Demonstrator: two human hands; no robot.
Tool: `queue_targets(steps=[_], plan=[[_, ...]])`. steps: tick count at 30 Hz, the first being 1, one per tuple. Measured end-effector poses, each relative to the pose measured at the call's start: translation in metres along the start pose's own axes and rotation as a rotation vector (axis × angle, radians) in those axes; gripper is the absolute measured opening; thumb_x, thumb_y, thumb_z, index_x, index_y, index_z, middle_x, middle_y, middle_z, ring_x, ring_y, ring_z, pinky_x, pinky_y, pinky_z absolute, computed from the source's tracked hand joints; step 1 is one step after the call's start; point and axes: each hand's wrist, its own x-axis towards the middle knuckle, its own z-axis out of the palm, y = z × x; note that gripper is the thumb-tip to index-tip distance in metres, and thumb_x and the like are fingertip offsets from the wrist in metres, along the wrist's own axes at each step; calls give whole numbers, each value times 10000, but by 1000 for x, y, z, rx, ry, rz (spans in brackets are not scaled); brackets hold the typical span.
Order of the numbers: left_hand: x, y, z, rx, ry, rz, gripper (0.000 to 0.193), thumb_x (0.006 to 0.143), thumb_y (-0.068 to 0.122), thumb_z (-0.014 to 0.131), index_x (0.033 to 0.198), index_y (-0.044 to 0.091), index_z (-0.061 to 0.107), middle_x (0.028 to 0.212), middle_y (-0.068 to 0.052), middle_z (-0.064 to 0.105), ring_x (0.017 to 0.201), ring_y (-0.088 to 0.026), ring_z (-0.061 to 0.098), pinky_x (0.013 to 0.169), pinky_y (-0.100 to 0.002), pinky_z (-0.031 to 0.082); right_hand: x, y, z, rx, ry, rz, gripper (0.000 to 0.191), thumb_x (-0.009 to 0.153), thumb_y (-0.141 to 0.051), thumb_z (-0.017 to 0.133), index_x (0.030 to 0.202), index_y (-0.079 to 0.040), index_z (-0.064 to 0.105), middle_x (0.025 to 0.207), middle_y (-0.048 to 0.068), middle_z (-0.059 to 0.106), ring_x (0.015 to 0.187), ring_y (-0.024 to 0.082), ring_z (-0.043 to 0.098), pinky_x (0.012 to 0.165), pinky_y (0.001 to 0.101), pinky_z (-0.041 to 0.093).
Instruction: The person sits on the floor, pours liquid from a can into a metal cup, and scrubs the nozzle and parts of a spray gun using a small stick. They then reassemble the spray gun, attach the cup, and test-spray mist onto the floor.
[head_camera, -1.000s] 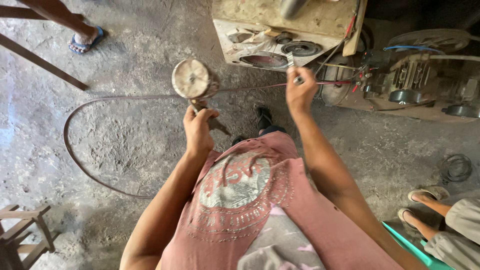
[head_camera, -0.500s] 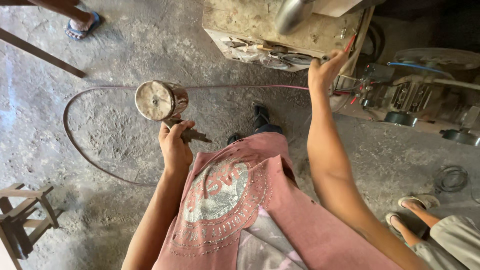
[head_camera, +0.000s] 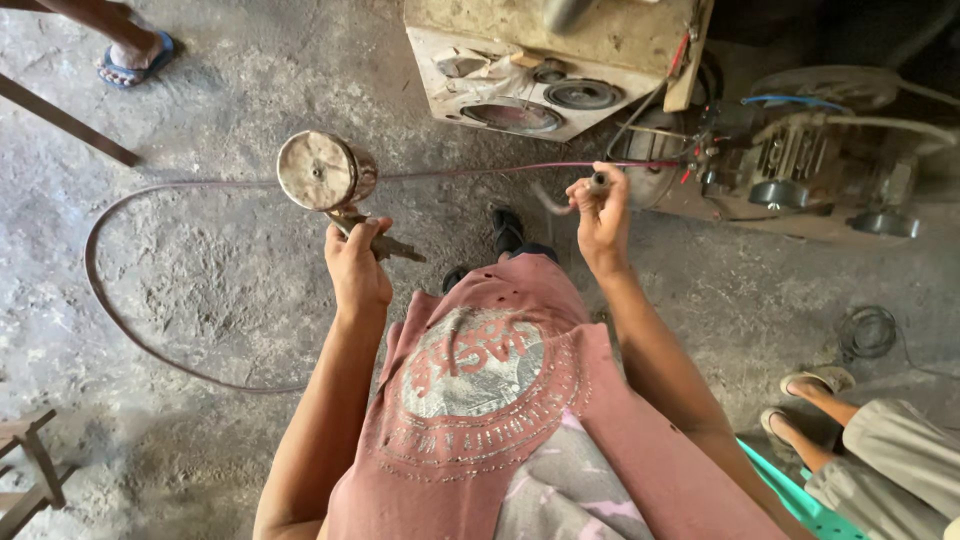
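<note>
1. Spray gun (head_camera: 335, 185) with its round, paint-crusted cup sits in your left hand (head_camera: 357, 268); your fingers are wrapped shut around the grip below the cup, out over the floor to the left of your body.
2. Half a second ago your right hand (head_camera: 602, 215) was stretched far out toward the compressor (head_camera: 800, 165). Now it has drawn back nearer your chest, closed around the metal end of the thin hose (head_camera: 480, 172).
3. Your left hand has also come in toward the middle, so gun and hose end are closer together than they were, though well apart yet.
4. By my judgement, you have freed or picked up the hose end and are bringing it to the gun; whether the hose is joined to anything at its far end I cannot tell.
5. That hose runs left across the scene behind the cup, then loops wide over the floor (head_camera: 220, 290) and curves back toward your feet.
6. Underfoot is rough, stained grey concrete, dusty and cracked.
7. Far ahead stands a worn wooden box (head_camera: 560, 60) with round lids lying on it, beside the compressor at far right.
8. Another person's sandalled foot (head_camera: 130, 62) shows far left; a second person's feet (head_camera: 810, 400) are near right. A wooden stool (head_camera: 30, 465) stands near left.
</note>
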Motion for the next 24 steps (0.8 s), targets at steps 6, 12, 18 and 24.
queue_targets(steps=[6, 12, 18, 24], plan=[[-25, -11, -29, -81, -63, -52, 326, 897, -3, 607, 1206, 36, 514, 950, -57, 626, 863, -192, 661, 864, -369, 547, -43, 3, -16, 256, 283, 18, 129, 1080, -29, 553, 1206, -51, 543, 908, 61, 576, 730, 124, 554, 695, 291, 511], [-49, -18, -29, -79, -64, -43, 326, 892, 4, 627, 1197, 41, 516, 923, -77, 631, 828, -188, 638, 855, -374, 539, -4, -2, -75, 172, 616, 189, 332, 929, -36, 693, 1159, -110, 466, 864, 50, 536, 506, 104, 460, 404, 276, 365], [-66, -18, -8, -40, 69, -40, 237, 947, 149, 655, 1131, 62, 533, 811, -34, 570, 741, -170, 613, 795, -381, 513, 32, 1, -119, 261, 583, 165, 238, 1029, -105, 570, 1201, -143, 410, 937, 43, 597, 594, 98, 486, 476, 254, 391], [-86, -2, 31, -154, 166, 46, 191, 949, 150, 683, 1053, 74, 542, 835, -22, 549, 726, -165, 580, 856, -413, 548, 28, 25, -77, 62, 16, 1, 341, 1178, -279, 538, 1462, -127, 426, 974, 93, 618, 818, 158, 628, 776, 293, 521]])
